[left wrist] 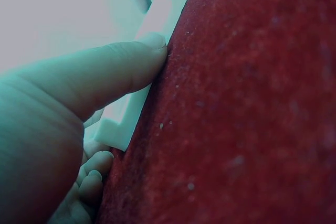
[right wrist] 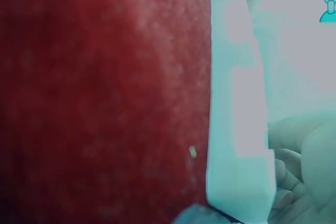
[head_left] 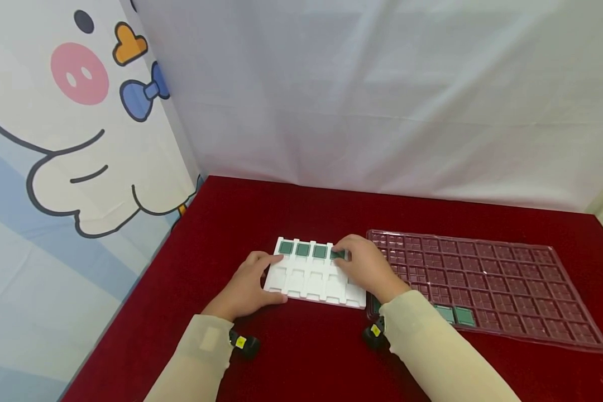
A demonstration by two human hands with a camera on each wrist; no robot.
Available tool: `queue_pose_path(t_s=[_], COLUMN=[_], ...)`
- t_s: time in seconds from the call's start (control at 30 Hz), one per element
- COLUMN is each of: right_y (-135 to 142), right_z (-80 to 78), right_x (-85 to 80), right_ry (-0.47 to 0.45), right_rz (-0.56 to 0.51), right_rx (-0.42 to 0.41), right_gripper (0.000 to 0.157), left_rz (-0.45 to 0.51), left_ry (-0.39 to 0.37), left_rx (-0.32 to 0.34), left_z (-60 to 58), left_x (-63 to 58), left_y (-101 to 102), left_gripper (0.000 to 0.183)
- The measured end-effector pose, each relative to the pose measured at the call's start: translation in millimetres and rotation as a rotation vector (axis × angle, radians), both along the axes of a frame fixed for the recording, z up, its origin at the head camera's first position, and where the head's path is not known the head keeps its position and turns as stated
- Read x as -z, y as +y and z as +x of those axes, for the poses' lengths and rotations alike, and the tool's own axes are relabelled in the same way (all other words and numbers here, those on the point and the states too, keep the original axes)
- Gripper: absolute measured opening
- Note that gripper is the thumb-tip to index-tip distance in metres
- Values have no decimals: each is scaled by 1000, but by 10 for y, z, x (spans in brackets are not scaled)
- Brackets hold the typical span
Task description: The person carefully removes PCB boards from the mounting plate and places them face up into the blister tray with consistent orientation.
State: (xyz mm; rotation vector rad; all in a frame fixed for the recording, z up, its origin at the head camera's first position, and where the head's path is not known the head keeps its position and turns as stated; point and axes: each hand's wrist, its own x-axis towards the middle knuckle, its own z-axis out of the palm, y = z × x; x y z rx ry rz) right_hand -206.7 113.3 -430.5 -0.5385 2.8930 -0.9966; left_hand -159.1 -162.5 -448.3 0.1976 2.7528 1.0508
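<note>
A white compartment tray lies on the red cloth in the head view. Three square green chips sit side by side in its back row. My left hand holds the tray's left end, its thumb against the front edge in the left wrist view. At the right of the back row, my right hand pinches another green chip between thumb and fingertips, at the slot. That hand partly covers the chip and the tray's right side. In the right wrist view the tray wall looks overexposed.
A clear plastic tray with many compartments lies to the right. Green chips sit in its front row, partly behind my right forearm. A white curtain hangs behind the table, and a cartoon-printed sheet stands at the left.
</note>
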Motion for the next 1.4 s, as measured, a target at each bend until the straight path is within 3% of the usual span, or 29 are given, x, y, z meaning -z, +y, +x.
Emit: queue_pose_path(t_s=[0.83, 1.4], right_y=[98, 186], right_z=[138, 246], right_x=[16, 19], right_ry=[17, 38], right_rz=[-33, -37], right_rx=[20, 28], right_gripper=[22, 19], left_rz=[9, 8], left_ry=[21, 11], left_rx=[26, 22], left_z=[-18, -8], left_x=[52, 19], left_y=[-21, -24], left_gripper=[87, 86])
